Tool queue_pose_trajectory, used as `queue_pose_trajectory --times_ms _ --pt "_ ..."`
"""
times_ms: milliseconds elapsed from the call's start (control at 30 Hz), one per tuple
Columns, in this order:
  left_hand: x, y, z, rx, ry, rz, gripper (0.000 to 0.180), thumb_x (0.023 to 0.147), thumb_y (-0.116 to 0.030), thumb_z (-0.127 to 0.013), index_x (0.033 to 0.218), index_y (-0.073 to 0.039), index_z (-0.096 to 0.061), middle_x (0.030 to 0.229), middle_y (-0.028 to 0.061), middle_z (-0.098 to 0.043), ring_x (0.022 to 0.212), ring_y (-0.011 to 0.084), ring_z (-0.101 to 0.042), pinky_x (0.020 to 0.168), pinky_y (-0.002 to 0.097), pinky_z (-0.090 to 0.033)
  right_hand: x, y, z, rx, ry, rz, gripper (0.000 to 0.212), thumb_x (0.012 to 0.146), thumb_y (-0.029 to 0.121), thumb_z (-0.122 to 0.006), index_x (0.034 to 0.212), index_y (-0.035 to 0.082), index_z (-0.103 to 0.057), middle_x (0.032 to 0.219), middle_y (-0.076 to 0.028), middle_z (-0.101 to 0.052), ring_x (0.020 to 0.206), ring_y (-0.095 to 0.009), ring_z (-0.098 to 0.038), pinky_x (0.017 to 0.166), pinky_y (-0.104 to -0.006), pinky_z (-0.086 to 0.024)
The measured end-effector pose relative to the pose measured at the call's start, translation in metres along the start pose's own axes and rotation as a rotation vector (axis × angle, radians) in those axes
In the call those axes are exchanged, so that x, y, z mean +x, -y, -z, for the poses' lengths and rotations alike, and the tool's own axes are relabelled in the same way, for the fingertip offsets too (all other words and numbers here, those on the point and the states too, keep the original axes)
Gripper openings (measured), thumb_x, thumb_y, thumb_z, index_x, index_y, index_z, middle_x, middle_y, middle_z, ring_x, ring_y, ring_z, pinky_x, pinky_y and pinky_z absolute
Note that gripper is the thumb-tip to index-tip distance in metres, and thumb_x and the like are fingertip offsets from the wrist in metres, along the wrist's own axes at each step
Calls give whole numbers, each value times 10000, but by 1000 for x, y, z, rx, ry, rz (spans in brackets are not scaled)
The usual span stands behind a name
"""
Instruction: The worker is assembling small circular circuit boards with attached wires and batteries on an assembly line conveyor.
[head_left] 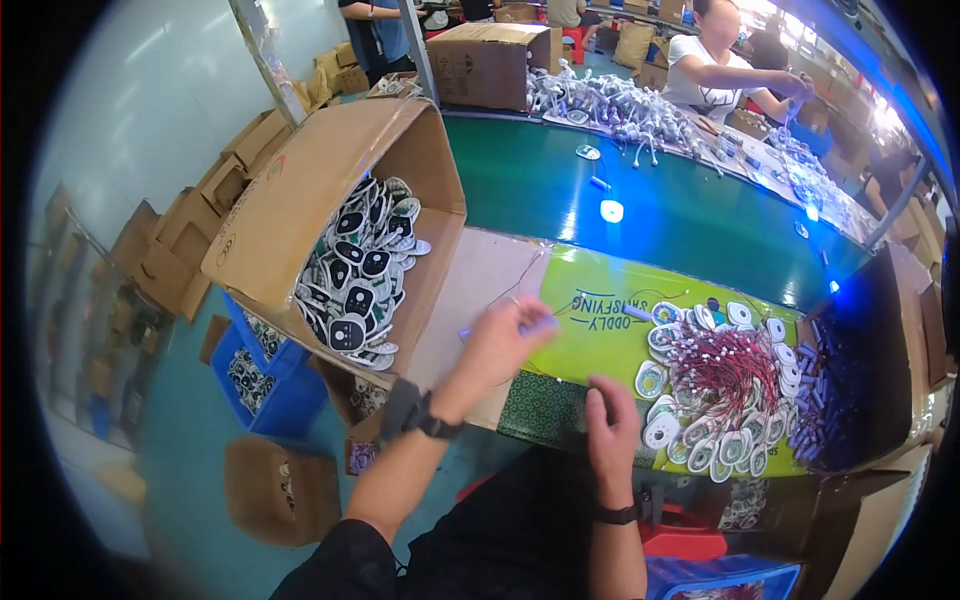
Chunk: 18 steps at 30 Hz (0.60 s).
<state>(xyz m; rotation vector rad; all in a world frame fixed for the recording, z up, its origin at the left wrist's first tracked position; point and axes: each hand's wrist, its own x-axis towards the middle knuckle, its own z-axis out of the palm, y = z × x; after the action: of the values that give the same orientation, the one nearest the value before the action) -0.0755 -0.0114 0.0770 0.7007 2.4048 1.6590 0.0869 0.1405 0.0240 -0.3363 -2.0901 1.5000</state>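
The blurred left hand [515, 340] seemed to pinch a small purple cylinder [541, 326] over the partly lime-green counter [600, 355] — how firmly, I couldn't tell — while the half-curled right hand [612, 425] looked empty. A light grip, clear of the heaped thin red wires [715, 365], probably suited best.

Room straight ahead, over the lime sheet [590, 350] to the green belt [520, 190]! Left, a big carton [290, 200] walls it off; right, piled wired discs [735, 370] block the way, a dark box [870, 350] just beyond.
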Motion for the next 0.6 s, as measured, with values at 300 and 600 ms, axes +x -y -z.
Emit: queue_pose_trajectory --times_ms 300,600 --pt "-79 -13 -34 209 342 -219 307 905 -147 -759 1184 -35 -694 1146 188 -716 1116 373 -677 932 434 -553 15 27 -20 766 -93 -265 235 1129 244 -521 1108 21 -592 766 -22 -570 749 -145 -614 755 -305 -557" --pt "-32 17 74 718 -169 -9 345 935 -264 -718 1160 -2 -707 1139 208 -713 1111 400 -651 935 464 -541 19 4 -8 513 -4 -364 255 1133 218 -470 1240 28 -602 670 8 -493 502 -81 -482 494 -235 -468"
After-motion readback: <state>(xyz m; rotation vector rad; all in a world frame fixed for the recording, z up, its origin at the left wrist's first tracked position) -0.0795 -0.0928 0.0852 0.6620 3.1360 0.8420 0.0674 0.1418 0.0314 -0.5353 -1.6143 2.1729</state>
